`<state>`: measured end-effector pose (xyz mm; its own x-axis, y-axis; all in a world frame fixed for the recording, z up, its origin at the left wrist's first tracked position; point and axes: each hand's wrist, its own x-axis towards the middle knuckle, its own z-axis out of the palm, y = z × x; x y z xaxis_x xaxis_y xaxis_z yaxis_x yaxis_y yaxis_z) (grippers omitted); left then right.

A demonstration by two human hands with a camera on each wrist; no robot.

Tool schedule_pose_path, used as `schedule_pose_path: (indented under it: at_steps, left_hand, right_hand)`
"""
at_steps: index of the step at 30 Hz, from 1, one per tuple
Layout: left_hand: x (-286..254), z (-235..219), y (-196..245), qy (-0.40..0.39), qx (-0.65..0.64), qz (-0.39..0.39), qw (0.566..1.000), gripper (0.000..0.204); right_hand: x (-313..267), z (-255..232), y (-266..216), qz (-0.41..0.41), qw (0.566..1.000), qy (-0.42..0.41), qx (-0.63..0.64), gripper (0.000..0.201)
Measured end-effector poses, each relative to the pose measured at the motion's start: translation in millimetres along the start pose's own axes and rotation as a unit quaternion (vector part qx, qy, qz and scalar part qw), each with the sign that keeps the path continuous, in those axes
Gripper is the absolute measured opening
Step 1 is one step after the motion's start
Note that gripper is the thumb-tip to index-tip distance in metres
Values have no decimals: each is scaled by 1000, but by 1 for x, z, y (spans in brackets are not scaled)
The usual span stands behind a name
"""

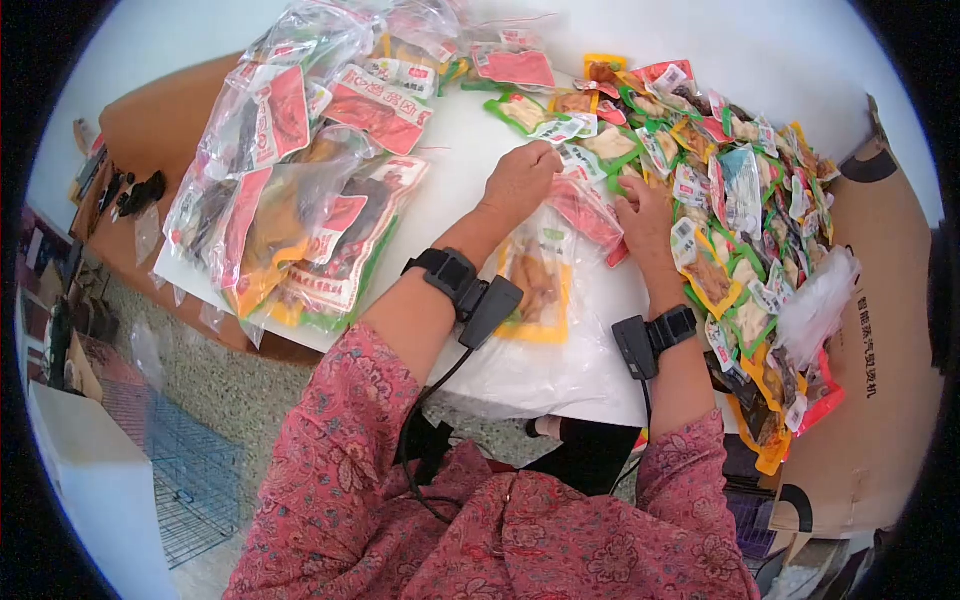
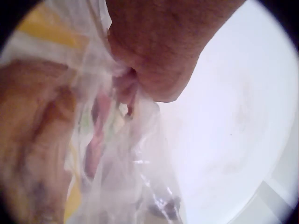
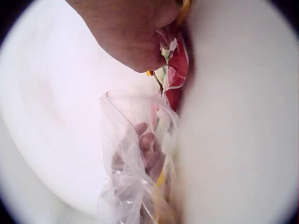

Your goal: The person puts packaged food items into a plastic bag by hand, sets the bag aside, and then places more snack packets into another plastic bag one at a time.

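I have both hands at the far end of a clear bag (image 3: 119, 196) on the white worktop (image 1: 462, 135). My left hand (image 1: 518, 188) looks bent, with the bag's thin plastic pinched in its grip, so that grip is nearly closed. My right hand (image 1: 648, 225) has its thumb and fingers curled in, and they look closed on the edge of a red-and-white packet (image 1: 588, 212). That packet is between my hands, by the top of the bag. I cannot tell if it is in the bag or just at the mouth. A yellow-edged packet (image 1: 537, 290) lies flat, nearer to me.

To my right is a big heap of little packets (image 1: 745, 200). To my left are stuffed bags (image 1: 285, 200), piled on each other.

I think I am at the filling step, and this bag looks far from full. I think the next move needs my left grip to hold the mouth wide, while my right grip lets the red-and-white packet go down inside without snagging the thin plastic.
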<state>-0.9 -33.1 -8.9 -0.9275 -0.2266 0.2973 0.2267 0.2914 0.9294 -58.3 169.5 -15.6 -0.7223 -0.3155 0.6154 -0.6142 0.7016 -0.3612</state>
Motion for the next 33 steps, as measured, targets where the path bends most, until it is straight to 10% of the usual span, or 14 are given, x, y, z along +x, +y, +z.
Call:
schedule_pose_path:
  at_steps: [5, 12, 14, 23, 33]
  left_hand:
    - [-6, 1, 7, -1, 73, -5, 997, 19]
    - [-10, 3, 12, -15, 179, 45, 983, 16]
    - [-10, 3, 13, -20, 180, 43, 983, 16]
    - [-10, 6, 12, -73, 167, 85, 980, 16]
    - [-9, 9, 17, -152, 19, 0, 988, 22]
  right_hand:
    - [1, -5, -9, 178, 971, -97, 125, 29]
    - [15, -9, -1, 88, 987, -1, 132, 33]
    - [21, -20, -15, 253, 918, -91, 293, 40]
    - [51, -3, -6, 360, 739, -127, 554, 41]
    - [41, -51, -2, 212, 645, 29, 734, 34]
